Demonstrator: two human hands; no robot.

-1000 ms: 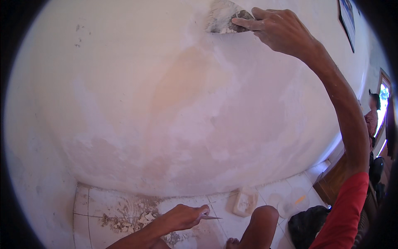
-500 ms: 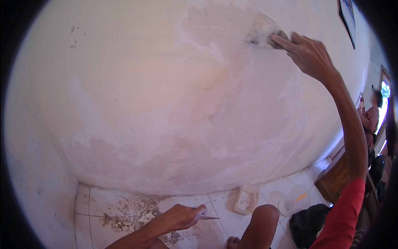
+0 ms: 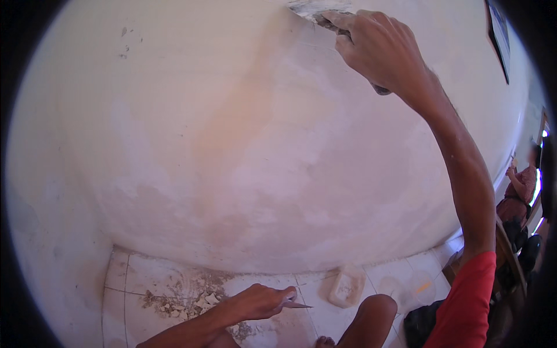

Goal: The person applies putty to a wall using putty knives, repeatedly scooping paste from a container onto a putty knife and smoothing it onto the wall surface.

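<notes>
My right hand (image 3: 380,49) is raised high against the pale wall (image 3: 191,110), fingers closed round the handle of a putty knife (image 3: 318,8). Its wide metal blade, smeared with white filler, lies on the wall at the top of the view. Damp-looking, pinkish patches of filler (image 3: 371,151) spread below it. Low down, in front of my bent knee (image 3: 374,316), my left hand (image 3: 264,301) is closed on a thin flat blade (image 3: 299,305), seen edge-on. Its handle is hidden in the fist.
Broken plaster rubble (image 3: 185,298) litters the white floor tiles at left. A whitish rectangular tub (image 3: 347,288) and a clear round lid (image 3: 419,288) sit near the wall's foot. A dark bag (image 3: 420,322) lies beside my right arm; another person (image 3: 519,188) stands far right; a frame (image 3: 499,40) hangs upper right.
My right hand has moved the putty knife up and to the left along the wall. The left hand keeps its hold on the thin blade, nearly still. The view has shifted slightly.
</notes>
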